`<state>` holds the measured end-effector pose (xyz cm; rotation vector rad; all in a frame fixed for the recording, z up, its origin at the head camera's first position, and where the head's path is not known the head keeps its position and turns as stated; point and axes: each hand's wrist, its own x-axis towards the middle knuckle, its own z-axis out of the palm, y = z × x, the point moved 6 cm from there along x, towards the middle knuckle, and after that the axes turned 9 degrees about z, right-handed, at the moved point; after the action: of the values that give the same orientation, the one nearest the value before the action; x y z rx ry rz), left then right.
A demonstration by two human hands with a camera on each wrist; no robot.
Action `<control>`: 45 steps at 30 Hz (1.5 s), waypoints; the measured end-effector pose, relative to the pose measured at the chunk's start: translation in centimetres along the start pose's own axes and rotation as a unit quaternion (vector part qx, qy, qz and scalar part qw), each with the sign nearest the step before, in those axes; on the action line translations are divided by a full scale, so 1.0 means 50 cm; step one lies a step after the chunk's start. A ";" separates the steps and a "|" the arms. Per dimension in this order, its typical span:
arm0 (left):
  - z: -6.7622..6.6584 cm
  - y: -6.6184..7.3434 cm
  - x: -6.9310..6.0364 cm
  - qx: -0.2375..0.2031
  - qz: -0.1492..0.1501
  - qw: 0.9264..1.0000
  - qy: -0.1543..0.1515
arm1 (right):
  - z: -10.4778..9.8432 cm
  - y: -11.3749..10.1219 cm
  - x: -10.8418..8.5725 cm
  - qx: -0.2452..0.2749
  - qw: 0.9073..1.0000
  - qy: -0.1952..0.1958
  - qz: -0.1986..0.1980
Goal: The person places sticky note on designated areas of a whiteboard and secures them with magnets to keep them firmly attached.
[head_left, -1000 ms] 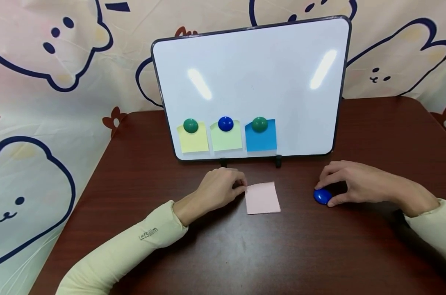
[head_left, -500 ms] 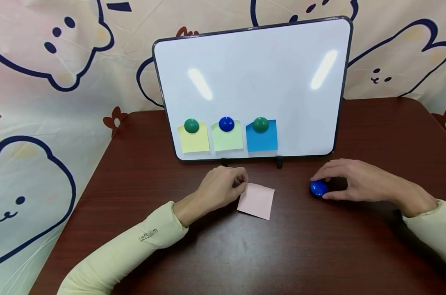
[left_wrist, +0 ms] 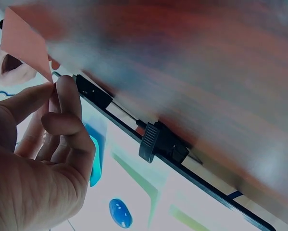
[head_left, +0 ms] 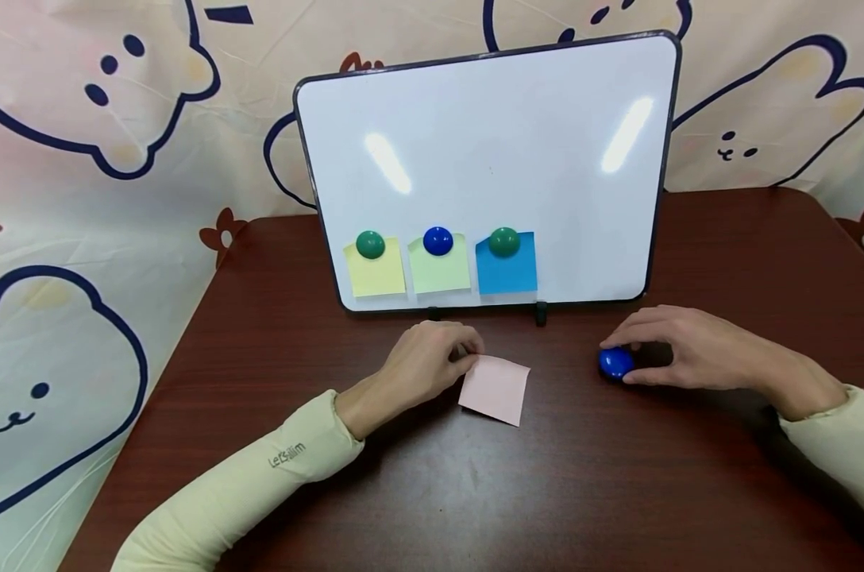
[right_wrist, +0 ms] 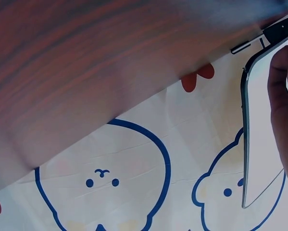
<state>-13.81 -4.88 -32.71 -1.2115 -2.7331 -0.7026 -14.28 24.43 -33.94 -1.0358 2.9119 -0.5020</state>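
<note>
My left hand (head_left: 426, 361) pinches the top left corner of a pink sticky note (head_left: 495, 391) between thumb and fingers, in front of the whiteboard (head_left: 489, 151). In the left wrist view the same note (left_wrist: 27, 43) sticks out beyond the fingertips. To the right, my right hand (head_left: 696, 349) holds a round blue magnet (head_left: 616, 363) between its fingers and thumb, low over the table. Only part of the right hand (right_wrist: 283, 106) shows at the edge of the right wrist view, and the magnet is out of sight there.
Along the board's lower part hang a yellow note (head_left: 378, 276), a pale green note (head_left: 441, 276) and a blue note (head_left: 507, 276), each under a round magnet. Black stand feet (head_left: 541, 314) jut from beneath the board onto the dark wooden table (head_left: 475, 508). A patterned cloth (head_left: 46, 206) hangs behind.
The pink note has turned, its lower edge swinging left and towards me, with the left hand still at its corner. My right hand has shifted slightly left and away with the blue magnet.
</note>
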 end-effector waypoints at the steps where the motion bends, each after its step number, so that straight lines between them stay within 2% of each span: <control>1: -0.001 0.000 0.000 0.002 0.002 1.000 0.003 | 0.000 0.000 0.000 -0.003 1.000 0.002 -0.001; 12: -0.013 -0.003 0.002 0.012 0.000 0.999 0.035 | -0.003 -0.003 0.001 -0.013 1.000 0.013 -0.014; 23: -0.017 -0.005 0.001 -0.017 -0.001 0.998 0.063 | -0.004 -0.001 0.000 -0.009 1.000 0.019 -0.012; 30: -0.021 -0.008 0.005 -0.020 -0.002 0.997 0.071 | -0.004 -0.001 0.001 -0.017 1.000 0.015 -0.002; 45: -0.027 -0.010 0.016 -0.029 0.008 0.996 0.090 | -0.006 0.000 0.000 -0.013 1.000 0.019 -0.007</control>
<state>-14.86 -5.21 -31.50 -1.1210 -2.5709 -0.8495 -14.31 24.49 -33.65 -1.0626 2.9541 -0.4925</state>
